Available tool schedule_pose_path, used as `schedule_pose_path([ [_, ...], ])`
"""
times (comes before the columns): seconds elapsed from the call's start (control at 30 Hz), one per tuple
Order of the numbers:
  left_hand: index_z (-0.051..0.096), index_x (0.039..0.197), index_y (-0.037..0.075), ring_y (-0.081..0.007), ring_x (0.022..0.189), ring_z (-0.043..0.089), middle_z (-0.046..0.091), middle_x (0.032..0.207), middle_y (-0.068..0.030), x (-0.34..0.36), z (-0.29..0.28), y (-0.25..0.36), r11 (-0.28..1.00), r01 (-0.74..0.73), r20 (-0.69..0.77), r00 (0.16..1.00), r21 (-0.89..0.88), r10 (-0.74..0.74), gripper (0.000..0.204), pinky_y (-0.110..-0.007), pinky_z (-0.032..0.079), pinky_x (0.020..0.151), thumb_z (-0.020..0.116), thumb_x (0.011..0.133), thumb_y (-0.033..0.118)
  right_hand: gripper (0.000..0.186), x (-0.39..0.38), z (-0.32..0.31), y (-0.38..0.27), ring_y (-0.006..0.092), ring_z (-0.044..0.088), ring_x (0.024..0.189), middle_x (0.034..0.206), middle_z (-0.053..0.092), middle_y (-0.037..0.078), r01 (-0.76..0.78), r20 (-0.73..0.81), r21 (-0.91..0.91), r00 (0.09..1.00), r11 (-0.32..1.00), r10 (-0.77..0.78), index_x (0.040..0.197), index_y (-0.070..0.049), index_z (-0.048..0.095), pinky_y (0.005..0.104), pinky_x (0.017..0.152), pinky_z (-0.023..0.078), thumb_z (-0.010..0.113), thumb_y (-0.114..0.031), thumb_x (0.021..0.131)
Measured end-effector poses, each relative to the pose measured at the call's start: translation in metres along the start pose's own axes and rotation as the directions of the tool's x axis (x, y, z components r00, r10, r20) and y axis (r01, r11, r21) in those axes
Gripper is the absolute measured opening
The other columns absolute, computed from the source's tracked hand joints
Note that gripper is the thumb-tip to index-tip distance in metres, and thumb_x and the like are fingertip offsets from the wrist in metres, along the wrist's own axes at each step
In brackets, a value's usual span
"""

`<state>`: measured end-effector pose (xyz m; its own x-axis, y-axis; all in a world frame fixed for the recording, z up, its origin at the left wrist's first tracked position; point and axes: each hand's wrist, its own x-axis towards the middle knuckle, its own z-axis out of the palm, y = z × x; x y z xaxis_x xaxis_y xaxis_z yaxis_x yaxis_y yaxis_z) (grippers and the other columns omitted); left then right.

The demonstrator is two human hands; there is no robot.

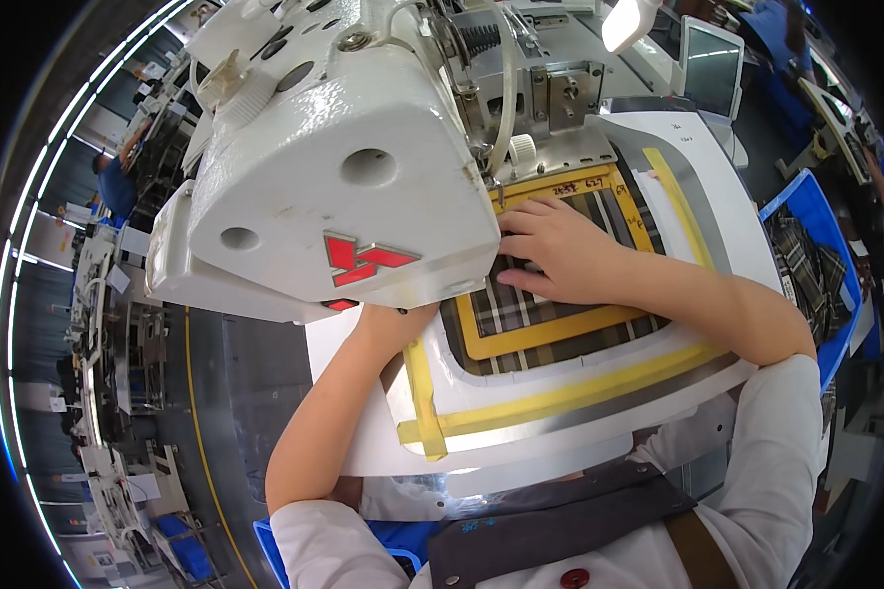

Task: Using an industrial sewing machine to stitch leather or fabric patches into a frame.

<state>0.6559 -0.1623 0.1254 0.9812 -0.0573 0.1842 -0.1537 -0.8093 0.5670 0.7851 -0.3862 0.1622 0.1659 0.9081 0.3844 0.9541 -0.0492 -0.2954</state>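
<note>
My right hand (558, 251) lies on plaid fabric (517, 312), its fingers stretched out and a little apart. A flat yellow frame (552, 332) rests on the fabric and surrounds the area under that hand. Both sit in the opening of a white sheet (476, 395) edged with yellow tape (560, 400). My left hand (400, 322) reaches behind the white head of a sewing machine (344, 187). Only its wrist end shows; the fingers are hidden, as is whatever they touch.
The machine's metal clamp plate (560, 162) meets the frame's far edge. At the right stands a blue bin (845, 324) of plaid pieces; another blue bin (270, 550) is at lower left. A screen (712, 69) stands far right. A person in blue (118, 187) works at far left.
</note>
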Motion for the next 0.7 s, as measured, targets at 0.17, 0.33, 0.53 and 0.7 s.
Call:
schedule_pose_path([
  [0.17, 0.062, 0.102, 0.002, -0.0338, 0.095, 0.059, 0.063, 0.1, -0.0166, 0.001, 0.011, 0.003, 0.989, 0.021, -0.127, 0.992, 0.15, -0.002, 0.022, -0.041, 0.046, 0.084, 0.061, 0.08, 0.005, 0.032, 0.002, 0.01, 0.018, 0.0241, 0.053, 0.108, 0.112, 0.059, 0.006, 0.064, 0.041, -0.043, 0.997, 0.997, -0.062, 0.104, -0.008, 0.066, 0.0391, 0.1, 0.037, 0.066, -0.031, 0.081],
  [0.33, 0.065, 0.096, 0.001, -0.036, 0.082, 0.059, 0.063, 0.09, -0.0175, 0.009, 0.018, 0.012, 0.974, 0.095, -0.21, 0.976, 0.208, -0.05, 0.019, -0.045, 0.047, 0.073, 0.063, 0.08, 0.01, 0.031, -0.004, 0.021, 0.033, 0.0236, 0.053, 0.106, 0.111, 0.059, 0.006, 0.091, 0.018, 0.017, 0.996, 0.996, -0.091, 0.103, -0.008, 0.066, 0.0397, 0.1, 0.037, 0.066, -0.03, 0.081],
  [0.53, 0.062, 0.099, -0.003, -0.0405, 0.093, 0.053, 0.059, 0.097, -0.0214, 0.014, 0.01, 0.024, 0.948, 0.113, -0.25, 0.968, 0.298, -0.037, 0.024, -0.047, 0.042, 0.082, 0.062, 0.081, 0.013, 0.035, -0.003, 0.017, 0.032, 0.0239, 0.052, 0.105, 0.115, 0.057, 0.005, 0.093, 0.023, 0.06, 0.995, 0.994, -0.094, 0.108, -0.01, 0.062, 0.0412, 0.099, 0.037, 0.068, -0.028, 0.079],
  [0.7, 0.056, 0.111, 0.002, -0.0413, 0.105, 0.05, 0.056, 0.113, -0.0205, 0.005, -0.004, 0.032, 0.947, 0.249, -0.149, 0.964, 0.204, -0.221, 0.029, -0.046, 0.04, 0.089, 0.059, 0.084, 0.011, 0.039, -0.02, -0.002, 0.029, 0.0215, 0.05, 0.116, 0.124, 0.056, 0.006, 0.027, 0.101, -0.116, 0.995, 0.993, -0.015, 0.112, -0.008, 0.062, 0.0424, 0.104, 0.032, 0.063, -0.035, 0.084],
])
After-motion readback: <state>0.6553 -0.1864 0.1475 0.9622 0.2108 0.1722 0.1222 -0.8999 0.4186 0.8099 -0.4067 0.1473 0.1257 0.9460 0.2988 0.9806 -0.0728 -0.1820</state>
